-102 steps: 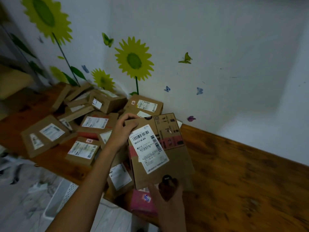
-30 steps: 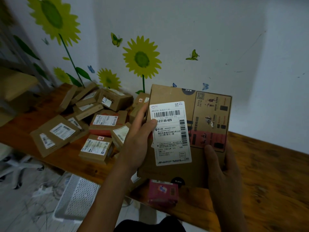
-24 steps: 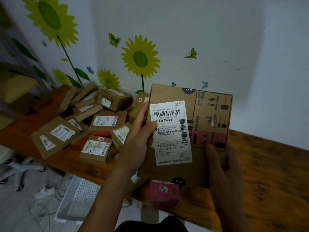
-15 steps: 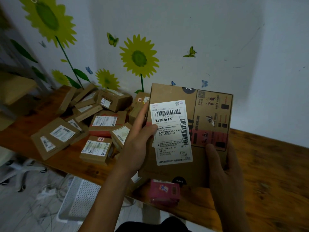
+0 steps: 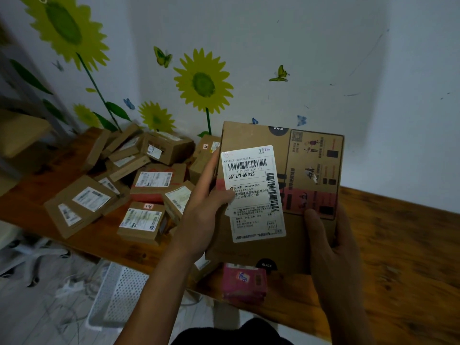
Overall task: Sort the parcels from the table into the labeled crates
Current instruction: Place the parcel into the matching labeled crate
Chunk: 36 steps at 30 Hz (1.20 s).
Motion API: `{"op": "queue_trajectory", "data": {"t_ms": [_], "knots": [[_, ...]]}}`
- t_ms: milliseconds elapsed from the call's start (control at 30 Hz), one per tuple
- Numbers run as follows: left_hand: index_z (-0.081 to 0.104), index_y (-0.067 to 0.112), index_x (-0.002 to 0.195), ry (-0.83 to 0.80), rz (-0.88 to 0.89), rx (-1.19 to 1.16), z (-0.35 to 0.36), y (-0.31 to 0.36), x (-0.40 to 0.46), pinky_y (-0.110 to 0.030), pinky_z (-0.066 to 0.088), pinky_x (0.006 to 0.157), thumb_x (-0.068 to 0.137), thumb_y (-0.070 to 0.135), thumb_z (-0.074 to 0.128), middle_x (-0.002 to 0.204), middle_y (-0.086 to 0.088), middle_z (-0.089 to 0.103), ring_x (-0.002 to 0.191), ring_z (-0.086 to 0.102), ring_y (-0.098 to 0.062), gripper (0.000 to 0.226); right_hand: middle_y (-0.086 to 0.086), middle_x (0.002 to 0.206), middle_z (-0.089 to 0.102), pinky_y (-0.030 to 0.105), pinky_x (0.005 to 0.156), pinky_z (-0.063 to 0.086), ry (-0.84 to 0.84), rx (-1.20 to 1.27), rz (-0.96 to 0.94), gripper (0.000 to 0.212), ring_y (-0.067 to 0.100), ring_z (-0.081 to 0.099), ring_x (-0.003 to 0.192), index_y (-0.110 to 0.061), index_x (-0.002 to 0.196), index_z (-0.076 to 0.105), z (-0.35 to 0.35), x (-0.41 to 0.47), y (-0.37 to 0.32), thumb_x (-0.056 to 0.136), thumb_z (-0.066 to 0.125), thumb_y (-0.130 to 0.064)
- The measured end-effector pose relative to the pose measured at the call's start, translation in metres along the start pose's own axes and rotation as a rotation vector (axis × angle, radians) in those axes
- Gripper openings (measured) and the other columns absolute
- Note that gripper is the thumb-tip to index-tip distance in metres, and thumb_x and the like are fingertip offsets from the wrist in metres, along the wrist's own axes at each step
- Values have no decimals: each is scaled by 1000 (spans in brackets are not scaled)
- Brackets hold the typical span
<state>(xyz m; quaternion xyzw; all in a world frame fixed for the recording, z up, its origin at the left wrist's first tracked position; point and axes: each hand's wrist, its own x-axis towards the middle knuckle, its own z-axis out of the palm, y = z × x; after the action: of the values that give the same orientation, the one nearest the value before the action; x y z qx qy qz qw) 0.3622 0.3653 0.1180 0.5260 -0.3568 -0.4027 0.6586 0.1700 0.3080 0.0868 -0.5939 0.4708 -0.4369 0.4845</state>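
Held parcel: a flat brown cardboard box point(image 5: 263, 247) raised upright above the near edge of the worktop point(image 5: 398, 245), its printed face turned to the camera.
Label: a white shipping label point(image 5: 254, 192) with barcodes on the left half of the box face.
Left hand: the left hand point(image 5: 201, 215) grips the box's left edge, thumb lying across the label, fingers curled behind.
Right hand: the right hand point(image 5: 333, 255) grips the lower right corner, thumb on the front face, fingers wrapped behind.
Other parcels: a loose heap of brown labelled parcels point(image 5: 139, 185) on the far left of the worktop, against the wall.
Pink packet: a pink packet point(image 5: 245, 282) on the near edge, just below the held box.
Crate: a white perforated crate point(image 5: 117, 295) on the floor, left of the forearm.
Wall: sunflower decals point(image 5: 202, 82) and small butterflies.
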Motion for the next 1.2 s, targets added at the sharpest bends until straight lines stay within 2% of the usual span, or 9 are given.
{"op": "queue_trajectory", "data": {"t_ms": [200, 333, 467, 567, 733, 933, 1000, 1067, 1200], "knots": [[46, 55, 132, -15, 9, 5, 1, 1, 2, -26, 57, 79, 81, 17, 53, 128, 17, 66, 117, 65, -9, 64, -7, 114, 71, 43, 73, 64, -4, 5, 8, 47, 14, 74, 94, -47, 135, 51, 0, 2, -3, 91, 55, -60], [42, 53, 135, -25, 23, 14, 2, 3, 2, -24, 57, 81, 81, 14, 52, 126, 23, 66, 117, 64, -5, 67, -13, 110, 70, 37, 70, 64, 1, -3, 4, 55, 9, 73, 91, -49, 136, 49, -1, 3, -5, 83, 52, -61], [38, 50, 138, -28, 36, 24, 4, 5, 2, -21, 56, 78, 89, 0, 56, 123, 29, 65, 113, 63, 1, 72, -15, 109, 71, 47, 74, 64, 3, 22, 7, 57, 10, 73, 92, -45, 137, 50, -1, 4, -8, 82, 53, -61], [36, 50, 139, -32, 35, 33, 4, 6, 1, -20, 56, 77, 83, 7, 57, 124, 31, 64, 112, 64, 3, 74, -24, 103, 69, 47, 71, 64, 8, 9, -7, 57, 7, 73, 88, -43, 136, 51, -2, 6, -11, 82, 53, -60], [29, 45, 148, -67, 25, 38, 4, 4, 2, -24, 56, 80, 81, 6, 56, 127, 25, 65, 113, 65, -5, 82, -21, 107, 69, 49, 71, 64, 28, 3, -10, 53, 12, 73, 91, -47, 134, 50, -1, 7, -12, 86, 55, -68], [24, 42, 153, -109, 20, 52, 2, 4, 1, -29, 57, 83, 80, 7, 56, 135, 22, 61, 120, 63, -10, 87, -13, 111, 70, 46, 70, 64, 36, 10, -5, 60, 10, 73, 93, -43, 139, 49, -3, 5, -11, 85, 55, -69], [23, 43, 153, -113, 21, 64, 1, 3, 0, -29, 57, 84, 80, 8, 58, 135, 24, 60, 121, 62, -8, 89, -10, 110, 70, 38, 66, 64, 26, 18, 0, 59, 10, 74, 90, -41, 141, 48, -3, 5, -11, 85, 53, -62], [22, 43, 154, -113, 27, 80, 0, 1, -1, -28, 57, 85, 79, 8, 59, 136, 26, 58, 123, 60, -6, 90, -11, 106, 70, 30, 61, 62, 19, 26, 2, 62, 6, 73, 87, -39, 141, 48, -4, 4, -12, 83, 51, -59], [18, 45, 154, -140, 25, 108, -1, 1, -1, -31, 57, 90, 79, 6, 58, 137, 29, 55, 126, 57, -4, 93, -17, 101, 70, 31, 61, 62, 16, 36, 8, 61, 5, 73, 86, -38, 140, 49, -3, 5, -13, 82, 52, -58]]}}
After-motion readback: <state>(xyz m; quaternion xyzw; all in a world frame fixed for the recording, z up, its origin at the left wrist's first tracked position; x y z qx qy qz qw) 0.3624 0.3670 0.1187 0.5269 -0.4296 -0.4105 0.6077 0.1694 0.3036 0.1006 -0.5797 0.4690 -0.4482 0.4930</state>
